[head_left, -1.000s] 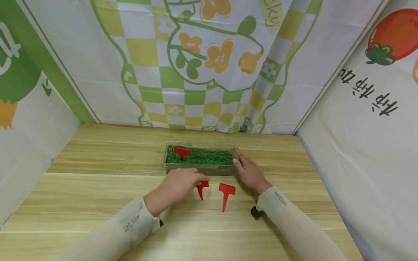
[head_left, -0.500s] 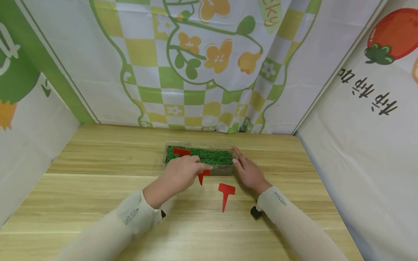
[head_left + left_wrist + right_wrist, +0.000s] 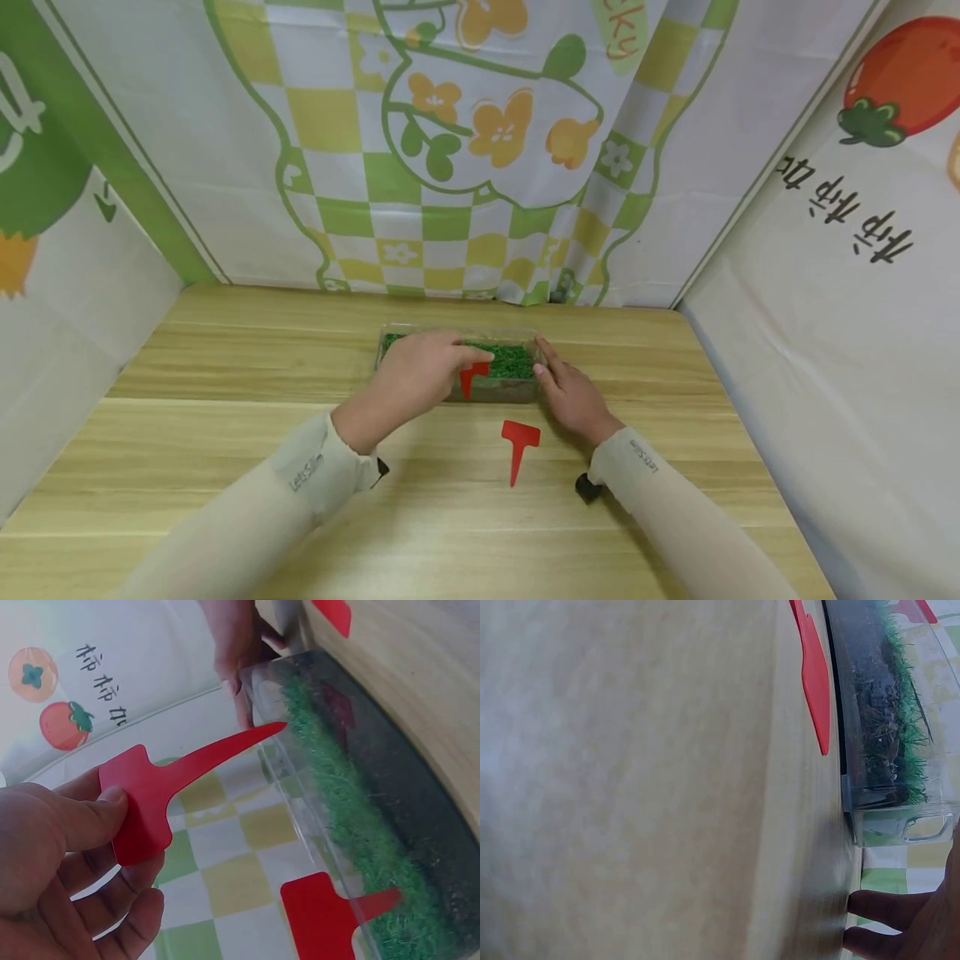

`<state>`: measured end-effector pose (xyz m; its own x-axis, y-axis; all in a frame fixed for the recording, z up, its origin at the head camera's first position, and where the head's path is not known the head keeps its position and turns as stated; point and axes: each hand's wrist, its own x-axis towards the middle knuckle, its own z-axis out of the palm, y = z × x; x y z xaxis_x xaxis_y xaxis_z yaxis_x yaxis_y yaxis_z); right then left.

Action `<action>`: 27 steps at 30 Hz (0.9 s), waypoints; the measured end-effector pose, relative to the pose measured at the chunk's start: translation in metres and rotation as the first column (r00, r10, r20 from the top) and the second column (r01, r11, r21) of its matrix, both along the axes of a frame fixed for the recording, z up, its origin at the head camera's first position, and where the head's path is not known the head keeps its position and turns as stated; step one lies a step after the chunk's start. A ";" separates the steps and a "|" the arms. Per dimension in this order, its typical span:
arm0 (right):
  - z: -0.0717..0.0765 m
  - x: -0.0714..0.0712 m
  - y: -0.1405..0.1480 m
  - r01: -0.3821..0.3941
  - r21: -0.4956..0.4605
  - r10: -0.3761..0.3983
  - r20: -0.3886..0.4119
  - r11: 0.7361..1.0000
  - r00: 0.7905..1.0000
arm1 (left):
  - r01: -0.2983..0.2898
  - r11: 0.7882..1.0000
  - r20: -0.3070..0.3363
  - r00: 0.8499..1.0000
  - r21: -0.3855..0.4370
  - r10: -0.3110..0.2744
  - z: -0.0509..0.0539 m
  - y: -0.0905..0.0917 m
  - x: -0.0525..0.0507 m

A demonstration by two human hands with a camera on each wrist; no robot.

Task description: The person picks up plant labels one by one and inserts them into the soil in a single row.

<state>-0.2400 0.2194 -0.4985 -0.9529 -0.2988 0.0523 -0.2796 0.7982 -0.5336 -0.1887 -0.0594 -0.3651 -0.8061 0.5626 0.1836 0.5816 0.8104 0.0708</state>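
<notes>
My left hand point(image 3: 420, 371) pinches a red T-shaped marker point(image 3: 142, 802) by its wide head, thumb in front, the pointed stem reaching toward the grass in the left wrist view. A clear box point(image 3: 491, 390) holds dark soil and green grass point(image 3: 337, 787). Another red marker point(image 3: 319, 915) stands with its stem in the grass; the left hand hides it in the head view. My right hand point(image 3: 576, 402) rests against the box's right end, fingers extended. One more red marker point(image 3: 521, 442) lies on the table in front of the box.
The wooden table point(image 3: 465, 533) carries the box near its back edge. Behind it hangs a checked, flowered curtain point(image 3: 397, 183), with printed cloth walls point(image 3: 840, 292) at both sides. Dark objects are at both wrists.
My left hand has lifted a marker from the table and carried it away from me, up over the front of the box. My right hand and the lying marker have not moved.
</notes>
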 end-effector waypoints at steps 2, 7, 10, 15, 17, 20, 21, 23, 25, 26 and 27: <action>0.001 0.000 -0.001 0.001 0.000 -0.001 -0.001 1.000 1.000 | 0.000 1.000 -0.004 1.000 0.006 0.000 0.003 0.001 -0.003; 0.003 0.001 -0.002 0.006 0.005 -0.006 -0.004 1.000 1.000 | -0.028 1.000 0.026 0.999 0.015 0.027 0.008 0.002 -0.008; 0.003 0.000 -0.001 0.007 0.002 -0.007 -0.003 1.000 1.000 | -0.053 0.999 0.033 0.998 0.013 0.052 0.010 0.001 -0.012; 0.003 0.001 0.000 0.005 -0.005 -0.005 -0.005 1.000 1.000 | -0.069 0.997 0.029 0.997 0.025 0.069 0.012 0.000 -0.019; 0.003 0.001 0.000 0.005 -0.006 -0.005 -0.005 1.000 1.000 | -0.074 0.997 0.034 0.997 0.030 0.073 0.012 0.000 -0.022; 0.004 0.001 -0.001 0.004 -0.004 -0.004 -0.001 1.000 1.000 | -0.086 0.996 0.045 0.995 0.030 0.084 0.009 0.000 -0.027; 0.004 0.001 -0.001 0.004 -0.002 -0.004 0.001 1.000 1.000 | -0.093 0.995 0.052 0.994 0.028 0.092 0.008 -0.001 -0.028; 0.004 0.001 -0.001 0.004 -0.001 -0.004 0.004 1.000 1.000 | -0.100 0.995 0.046 0.994 0.020 0.099 0.005 -0.001 -0.031; 0.004 0.001 -0.001 0.005 0.000 -0.005 0.005 1.000 1.000 | -0.101 0.995 0.031 0.994 0.010 0.101 0.002 -0.002 -0.033; 0.003 0.001 -0.001 0.005 0.001 -0.005 0.004 1.000 1.000 | -0.100 0.995 0.018 0.995 0.003 0.100 0.001 -0.002 -0.034; 0.003 0.001 -0.001 0.005 0.003 -0.005 0.003 1.000 1.000 | -0.100 0.995 0.008 0.995 -0.004 0.100 0.000 -0.002 -0.035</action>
